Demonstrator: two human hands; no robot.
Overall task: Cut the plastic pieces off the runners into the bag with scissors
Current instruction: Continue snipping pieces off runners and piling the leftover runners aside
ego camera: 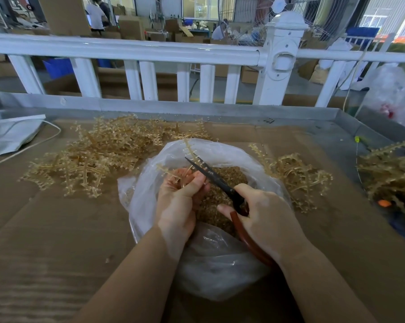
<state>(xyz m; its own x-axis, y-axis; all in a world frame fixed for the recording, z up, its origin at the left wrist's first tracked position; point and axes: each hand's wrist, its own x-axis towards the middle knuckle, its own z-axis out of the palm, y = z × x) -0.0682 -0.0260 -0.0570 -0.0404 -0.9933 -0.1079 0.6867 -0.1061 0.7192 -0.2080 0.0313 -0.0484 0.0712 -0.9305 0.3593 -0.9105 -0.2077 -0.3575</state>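
My left hand (178, 201) grips an amber plastic runner (189, 149) over the open mouth of a clear plastic bag (150, 190). Its branch sticks up and away from my fingers. My right hand (264, 217) holds black-bladed scissors (211, 174) by their reddish-brown handles. The blades reach up-left alongside the runner's small pieces. Cut amber pieces (229, 178) fill the bottom of the bag, partly hidden behind both hands.
A big heap of amber runners (99, 159) lies left of the bag on the cardboard-covered table (45, 229). Smaller heaps (297, 178) lie to the right and at the far right edge (388, 173). A white railing (150, 52) stands behind the table's metal rim.
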